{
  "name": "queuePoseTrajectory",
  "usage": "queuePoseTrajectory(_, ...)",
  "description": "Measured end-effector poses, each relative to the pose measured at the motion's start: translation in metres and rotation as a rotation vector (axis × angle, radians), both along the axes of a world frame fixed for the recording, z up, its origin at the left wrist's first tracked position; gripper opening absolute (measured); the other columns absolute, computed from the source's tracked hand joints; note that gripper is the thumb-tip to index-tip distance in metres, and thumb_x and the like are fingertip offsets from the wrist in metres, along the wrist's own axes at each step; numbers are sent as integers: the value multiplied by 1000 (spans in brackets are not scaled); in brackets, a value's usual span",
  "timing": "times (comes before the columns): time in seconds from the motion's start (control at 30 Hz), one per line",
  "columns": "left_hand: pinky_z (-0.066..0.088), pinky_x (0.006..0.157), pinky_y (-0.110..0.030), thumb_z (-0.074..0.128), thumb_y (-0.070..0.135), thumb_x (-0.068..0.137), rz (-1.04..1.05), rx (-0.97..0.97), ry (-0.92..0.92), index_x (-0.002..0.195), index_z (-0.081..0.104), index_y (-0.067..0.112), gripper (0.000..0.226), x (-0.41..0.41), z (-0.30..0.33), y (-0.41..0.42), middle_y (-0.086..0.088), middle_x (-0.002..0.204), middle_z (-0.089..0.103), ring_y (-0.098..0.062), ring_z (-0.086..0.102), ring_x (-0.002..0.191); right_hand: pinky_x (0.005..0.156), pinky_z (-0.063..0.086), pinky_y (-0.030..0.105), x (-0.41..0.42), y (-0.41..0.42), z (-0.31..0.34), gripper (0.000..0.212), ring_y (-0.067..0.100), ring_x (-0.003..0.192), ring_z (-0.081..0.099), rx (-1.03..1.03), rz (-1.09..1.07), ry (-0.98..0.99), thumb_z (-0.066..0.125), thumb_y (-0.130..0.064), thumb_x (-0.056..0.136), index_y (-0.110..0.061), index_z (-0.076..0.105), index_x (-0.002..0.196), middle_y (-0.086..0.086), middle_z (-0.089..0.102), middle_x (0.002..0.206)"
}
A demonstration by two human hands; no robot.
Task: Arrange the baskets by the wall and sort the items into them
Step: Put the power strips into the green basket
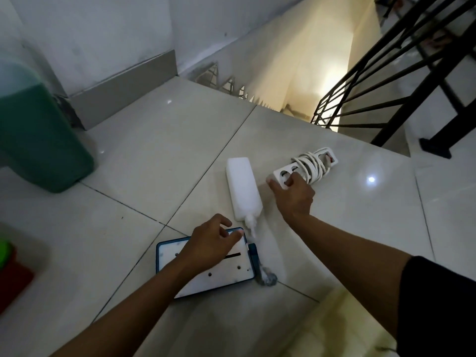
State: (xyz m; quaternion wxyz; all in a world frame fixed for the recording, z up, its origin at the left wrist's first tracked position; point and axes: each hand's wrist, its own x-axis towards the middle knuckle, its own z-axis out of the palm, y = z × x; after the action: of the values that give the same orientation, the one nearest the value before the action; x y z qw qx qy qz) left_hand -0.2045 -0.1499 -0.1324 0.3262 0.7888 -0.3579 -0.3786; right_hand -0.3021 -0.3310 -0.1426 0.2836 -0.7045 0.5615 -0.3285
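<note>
Your right hand [292,195] grips the near end of the power strip [306,167] on the floor [154,155]; your left hand [208,244], fingers spread, rests over the blue-rimmed board [219,274].

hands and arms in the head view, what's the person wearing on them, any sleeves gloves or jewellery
Both hands are bare: no gloves, and no rings, watch or bracelet visible on the left hand or the right hand. Both forearms are uncovered. A black short sleeve shows on the right upper arm; the left arm leaves the frame before any sleeve shows.

No readable text, labels or numbers — nothing legible anywhere
</note>
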Motion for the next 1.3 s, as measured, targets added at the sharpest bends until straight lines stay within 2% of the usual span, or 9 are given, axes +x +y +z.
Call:
queuePoseTrajectory(0.13,49,64,-22,52,40,92,105,-32,257,96,55,27,14,9,20,-1,3,96,63,-13,63,85,57,41,31,2,23,20,44,23,62,54,-58,79,-75,74,-46,75,-6,54,73,8,59,66)
queuePoseTrajectory(0.4,54,77,-32,56,43,89,394,-178,638,104,63,16,32,53,85,36,-7,102,68,-22,65,93,55,49,25,30,117,66,33,15,60,58,-190,628,-51,76,-43,73,-17,55,73,1,63,68)
queuePoseTrajectory(0.5,56,76,-35,65,37,84,473,-251,614,113,64,11,39,72,107,66,-9,103,71,-24,67,89,60,55,36,48,158,80,31,17,66,60,-241,880,-82,78,-37,71,-11,62,78,4,67,75)
queuePoseTrajectory(0.6,56,88,-45,75,24,77,555,-274,521,118,60,6,47,92,122,111,-13,109,71,-29,69,97,64,55,26,74,200,89,32,13,70,61,-268,1079,-88,81,-36,70,-11,65,84,5,70,84)
queuePoseTrajectory(0.73,59,77,-43,77,7,73,791,-293,363,117,55,1,50,119,124,187,-17,106,70,-30,70,88,70,57,24,116,251,102,36,9,80,65,-206,1306,-48,80,-38,69,-13,67,91,3,72,97)
queuePoseTrajectory(0.87,54,56,-29,71,4,77,768,-212,196,126,50,6,53,147,135,267,-14,97,68,-22,66,69,65,57,16,149,299,112,45,1,82,69,82,1427,-166,73,-46,72,-36,56,113,-16,70,95)
queuePoseTrajectory(1.0,55,68,-37,69,4,78,715,-100,127,132,49,11,58,168,146,342,-22,107,69,-29,64,70,71,60,39,190,333,116,49,22,85,69,468,1176,-256,70,-45,78,-35,40,115,7,68,99)
queuePoseTrajectory(1.17,59,65,-29,68,4,81,680,-13,141,119,53,24,46,190,139,415,-4,101,71,-14,70,71,60,60,40,241,364,123,78,31,73,73,1087,1030,-313,70,-31,82,-45,13,133,13,61,103)
queuePoseTrajectory(1.3,58,57,-21,70,5,79,674,3,193,101,61,31,35,208,128,453,9,89,71,-5,70,65,67,59,40,265,388,110,59,32,82,71,1205,1017,-176,73,-30,76,-16,45,126,15,64,99)
